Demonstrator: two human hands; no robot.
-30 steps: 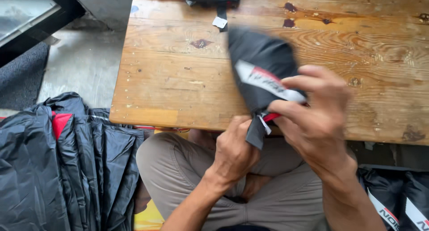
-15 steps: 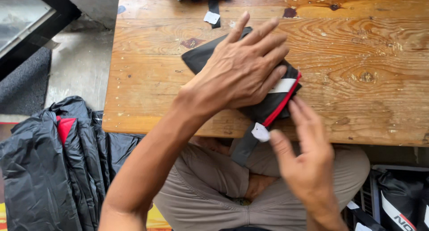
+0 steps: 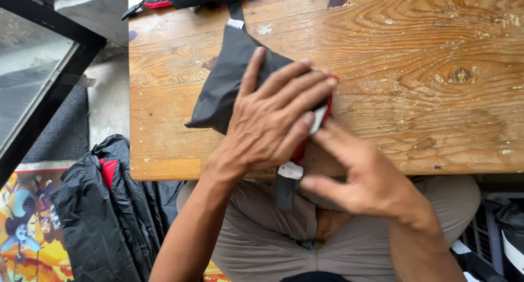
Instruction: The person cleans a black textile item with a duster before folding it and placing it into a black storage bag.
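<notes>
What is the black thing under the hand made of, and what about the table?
The black pouch looks like thin, smooth synthetic cloth, maybe nylon: it creases softly and has a dull sheen, with red trim at one edge. The left hand presses it flat. The table is wood: bold grain rings and knots show, the finish worn and stained.

Left hand point(image 3: 273, 124): palm down, fingers spread and extended flat, pointing up and to the right; bare forearm runs diagonally from lower left. Right hand point(image 3: 363, 175): lower right, fingers loosely extended toward the left hand, index fingertip meeting its little-finger side; thumb low, pointing left. Neither hand closed in a grasp.
</notes>
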